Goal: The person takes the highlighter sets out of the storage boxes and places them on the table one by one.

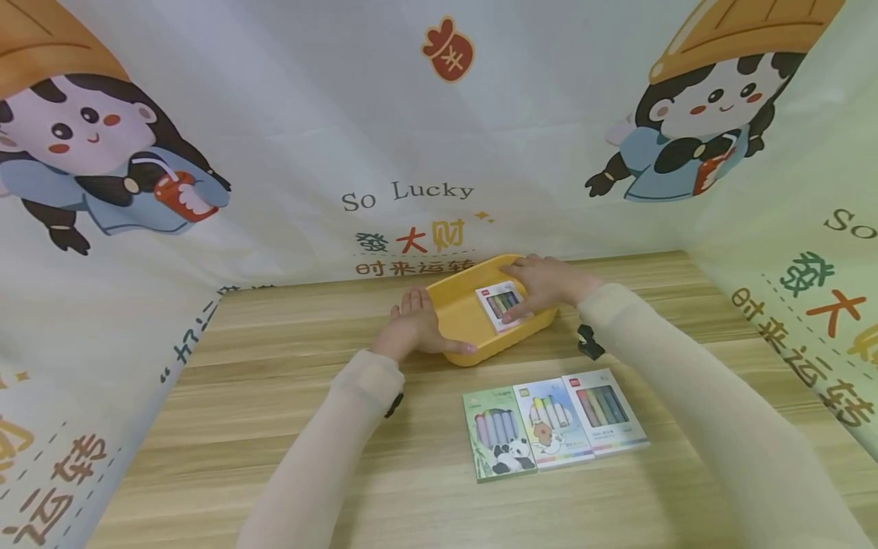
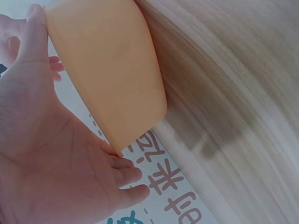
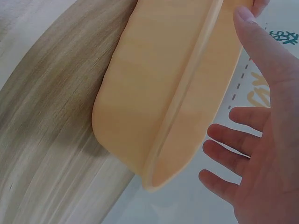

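Observation:
A yellow plastic bin sits at the back of the table, turned at an angle. Inside it, toward the right end, lies a white crayon box with a window of coloured sticks. My left hand rests against the bin's left end, fingers straight and thumb along the near rim. Over the right end is my right hand, its thumb overlapping the crayon box and its fingers toward the far rim. In the right wrist view these fingers are spread and loosely bent beside the bin's wall.
Nearer on the wooden table, a green panda box, a blue-white box and a white crayon box lie side by side. A printed cloth stands behind the table and along its sides.

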A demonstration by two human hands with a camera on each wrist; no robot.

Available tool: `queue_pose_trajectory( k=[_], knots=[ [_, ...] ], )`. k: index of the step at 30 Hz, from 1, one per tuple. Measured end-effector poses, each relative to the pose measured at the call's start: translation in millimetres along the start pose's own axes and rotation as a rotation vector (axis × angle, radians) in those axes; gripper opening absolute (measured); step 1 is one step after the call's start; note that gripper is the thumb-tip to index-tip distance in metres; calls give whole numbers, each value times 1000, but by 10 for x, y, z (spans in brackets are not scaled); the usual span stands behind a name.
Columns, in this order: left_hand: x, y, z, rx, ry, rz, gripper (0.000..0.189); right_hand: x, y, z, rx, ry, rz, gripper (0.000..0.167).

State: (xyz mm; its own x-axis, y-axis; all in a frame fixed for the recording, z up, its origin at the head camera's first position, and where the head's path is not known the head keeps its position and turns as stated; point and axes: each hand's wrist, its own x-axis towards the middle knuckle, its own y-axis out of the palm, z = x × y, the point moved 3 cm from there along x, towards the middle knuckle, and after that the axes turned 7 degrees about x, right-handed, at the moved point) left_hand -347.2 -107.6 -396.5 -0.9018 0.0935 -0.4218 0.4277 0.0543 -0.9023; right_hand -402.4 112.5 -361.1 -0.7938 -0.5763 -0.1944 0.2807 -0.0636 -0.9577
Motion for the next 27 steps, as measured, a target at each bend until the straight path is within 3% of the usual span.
queue_pose_trajectory(
  k=[19, 27],
  knots=[
    [-103, -29, -12, -12, 27, -25, 143, 201, 87, 12, 27, 76, 57, 110],
    [-134, -41, -19, -15, 29, -21, 143, 275, 161, -37, 95, 120, 97, 117]
  ],
)
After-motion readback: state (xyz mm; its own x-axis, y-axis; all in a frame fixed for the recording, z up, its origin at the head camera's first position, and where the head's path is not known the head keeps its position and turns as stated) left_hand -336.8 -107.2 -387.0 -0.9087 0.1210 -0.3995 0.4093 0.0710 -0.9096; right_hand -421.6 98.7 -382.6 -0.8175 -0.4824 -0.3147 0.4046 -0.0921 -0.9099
